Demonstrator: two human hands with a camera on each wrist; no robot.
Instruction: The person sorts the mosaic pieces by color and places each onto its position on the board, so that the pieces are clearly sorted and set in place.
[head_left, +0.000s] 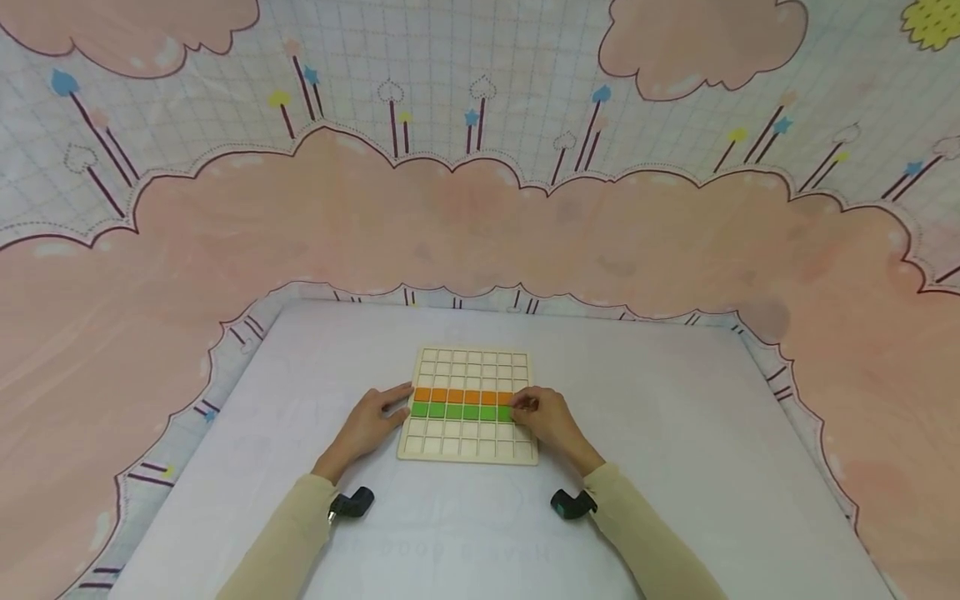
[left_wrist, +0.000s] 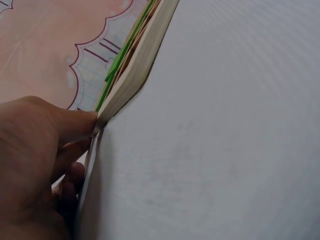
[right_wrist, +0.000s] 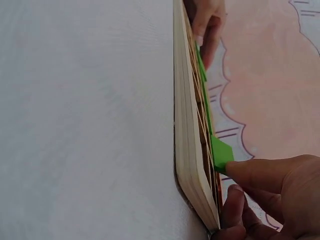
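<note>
A pale wooden grid board (head_left: 467, 451) lies on the table. One row of its cells is filled with orange tiles (head_left: 456, 396), and the row just nearer me with green tiles (head_left: 453, 411). My left hand (head_left: 369, 421) rests at the board's left edge, index finger and thumb reaching out to it side by side. At the right edge, my right hand (head_left: 553, 417) pinches a green tile (right_wrist: 221, 154), seen tilted up from the board in the right wrist view. My right hand covers the right end of the two coloured rows in the head view.
The white tabletop (head_left: 645, 392) surrounds the board on all sides. Behind and beside it hangs a pink patterned cloth (head_left: 450, 225) with cloud outlines. Black cameras sit on both wrists, below long beige sleeves (head_left: 281, 533).
</note>
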